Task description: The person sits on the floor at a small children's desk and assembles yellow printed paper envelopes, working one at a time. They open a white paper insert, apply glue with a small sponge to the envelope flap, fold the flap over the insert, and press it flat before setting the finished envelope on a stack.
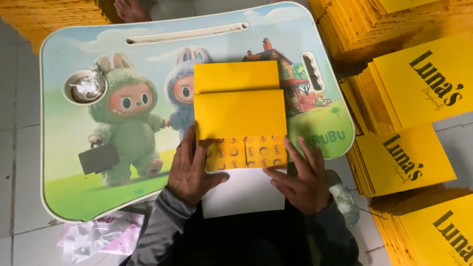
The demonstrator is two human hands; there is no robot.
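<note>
1. Head view: lap table [64,148] with rounded corners, printed with two cartoon long-eared figures, one green, one blue, plus a small house; one slot along the far edge, one round cup recess [84,86] holding crumpled white material.
2. Stacks of yellow printed sheets [419,83] at right, at least three piles in view, black lettering on top faces; further yellow stacks at the top left corner.
3. Yellow folded card piece [240,113] at table centre, near edge: two plain yellow flaps overlapping, a patterned yellow band below, a white panel [244,192] hanging over the table's near edge. One piece counted.
4. Left hand [192,170] flat, fingers spread, pressing the lower left of the piece; not clenched.
5. Right hand [300,177] flat, fingers spread, pressing the lower right; nothing grasped.
6. Crumpled white-pink plastic bag [101,236] on the floor, lower left.
</note>
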